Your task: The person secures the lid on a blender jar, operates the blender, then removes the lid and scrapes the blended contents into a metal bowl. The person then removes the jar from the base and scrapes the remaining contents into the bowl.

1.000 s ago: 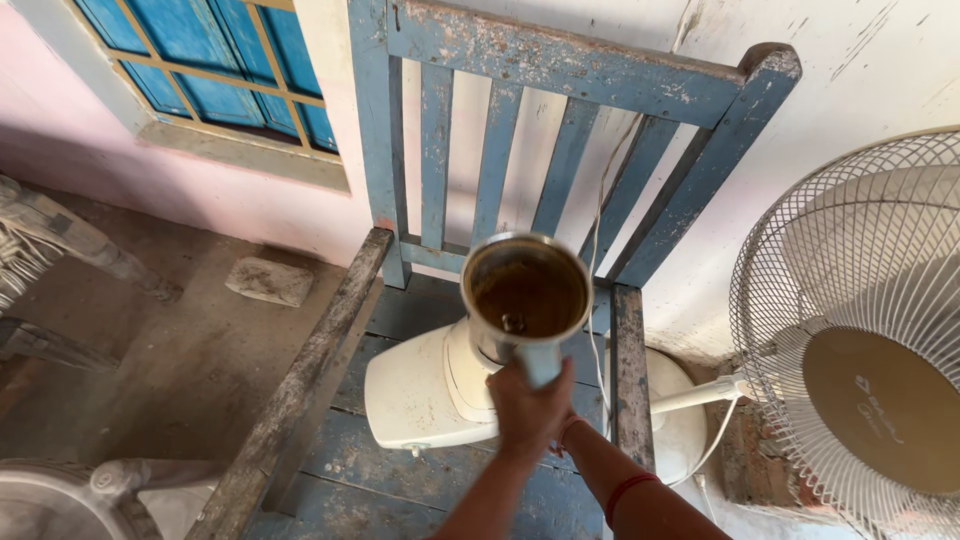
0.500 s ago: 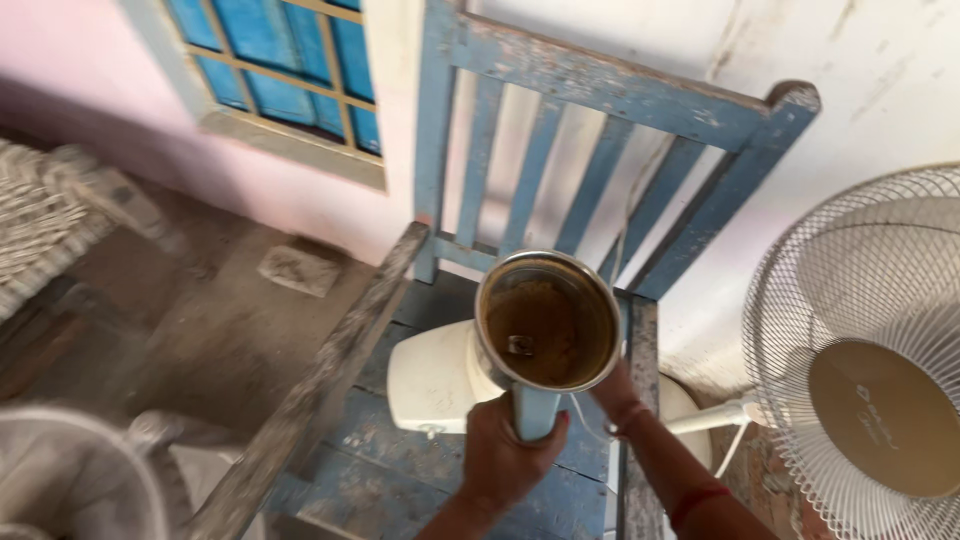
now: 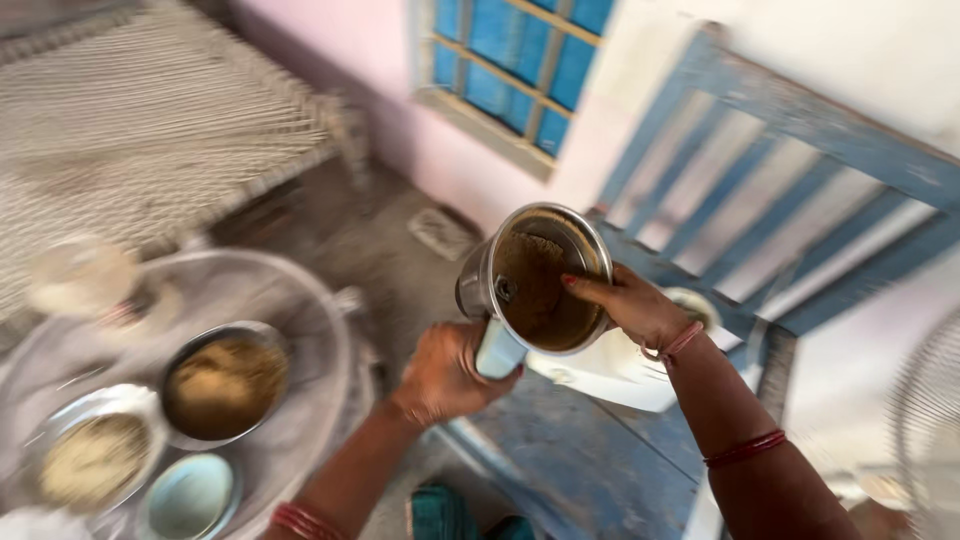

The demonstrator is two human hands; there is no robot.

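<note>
My left hand [image 3: 442,374] grips the pale blue handle of a steel grinder jar [image 3: 535,275], which is tilted toward me and holds brown ground powder. My right hand [image 3: 630,303] rests on the jar's rim at its right side, fingertips reaching into the mouth. The jar is lifted off the white mixer base [image 3: 620,372], which sits on the seat of a worn blue wooden chair [image 3: 760,190]. The view is blurred by motion.
At the lower left stands a round tray [image 3: 310,340] with a steel bowl of brown powder [image 3: 224,383], another bowl of paler powder [image 3: 95,455] and a small light blue lid [image 3: 190,495]. A woven cot [image 3: 140,110] lies at the upper left. A fan grille [image 3: 930,410] shows at the right edge.
The jar has been lifted off the mixer base and tilted. My right hand moved from behind it onto the rim. The view swung left, bringing the tray of bowls and the cot into sight.
</note>
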